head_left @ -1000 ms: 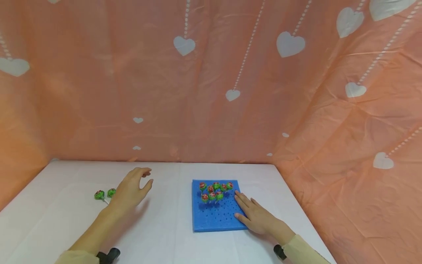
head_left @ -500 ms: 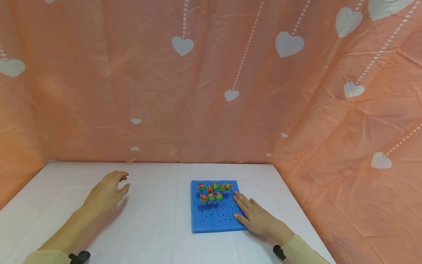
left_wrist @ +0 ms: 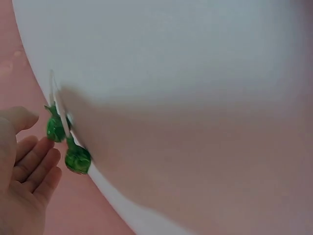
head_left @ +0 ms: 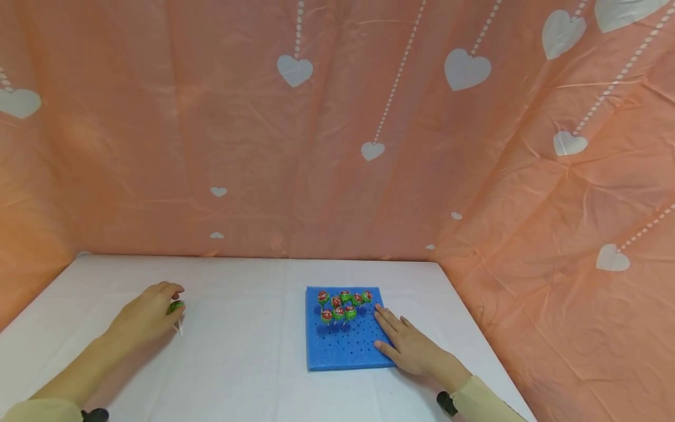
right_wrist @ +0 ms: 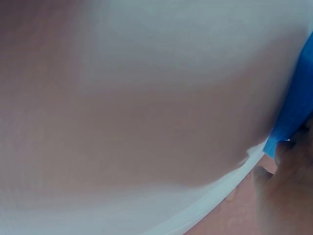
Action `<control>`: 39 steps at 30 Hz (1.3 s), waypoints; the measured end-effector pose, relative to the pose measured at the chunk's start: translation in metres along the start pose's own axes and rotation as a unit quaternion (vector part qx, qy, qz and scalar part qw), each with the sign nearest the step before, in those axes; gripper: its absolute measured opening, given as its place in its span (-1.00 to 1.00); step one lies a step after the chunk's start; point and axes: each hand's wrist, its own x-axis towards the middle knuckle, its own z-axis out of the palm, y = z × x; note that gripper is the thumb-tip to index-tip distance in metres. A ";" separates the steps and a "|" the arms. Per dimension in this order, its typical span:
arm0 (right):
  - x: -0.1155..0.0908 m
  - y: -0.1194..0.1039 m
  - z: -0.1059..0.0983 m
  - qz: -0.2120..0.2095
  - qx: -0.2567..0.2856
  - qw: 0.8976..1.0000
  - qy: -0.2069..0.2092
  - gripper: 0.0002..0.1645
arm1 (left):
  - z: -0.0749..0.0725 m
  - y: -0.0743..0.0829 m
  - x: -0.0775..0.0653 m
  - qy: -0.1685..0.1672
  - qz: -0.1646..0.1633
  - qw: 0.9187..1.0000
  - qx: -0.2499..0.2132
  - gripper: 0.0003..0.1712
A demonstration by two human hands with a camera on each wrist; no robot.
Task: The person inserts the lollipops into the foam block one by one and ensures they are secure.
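Observation:
Two green-wrapped lollipops with white sticks lie on the white table: a nearer lollipop (left_wrist: 57, 128) and another lollipop (left_wrist: 78, 159) beside it in the left wrist view. My left hand (head_left: 145, 313) is right at them, thumb and fingers spread apart around the nearer one and not closed on it. In the head view the hand covers most of them, leaving one green lollipop head (head_left: 176, 306) and the sticks showing. My right hand (head_left: 413, 347) rests on the right edge of a blue foam board (head_left: 337, 356), fingers extended. Several red-and-green lollipops (head_left: 338, 312) stand upright in its holes.
Small holes dot the front part of the foam board. A white cloth covers the table (head_left: 237, 351), and an orange curtain (head_left: 316, 205) with white hearts hangs behind it and along the sides.
My left hand has moved left, past the lollipops and then down to them, with its fingers coming around one. The right hand and the foam board have stayed in place.

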 end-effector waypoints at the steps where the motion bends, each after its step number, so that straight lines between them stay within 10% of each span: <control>1: 0.000 0.000 0.000 0.000 0.001 1.000 0.001 -0.09 | -0.001 -0.001 0.000 -0.001 -0.001 1.000 0.001 -0.61; 39: 0.000 0.002 0.002 0.001 0.000 1.000 0.002 -0.08 | -0.004 -0.008 0.003 -0.026 -0.030 0.998 -0.046 -0.76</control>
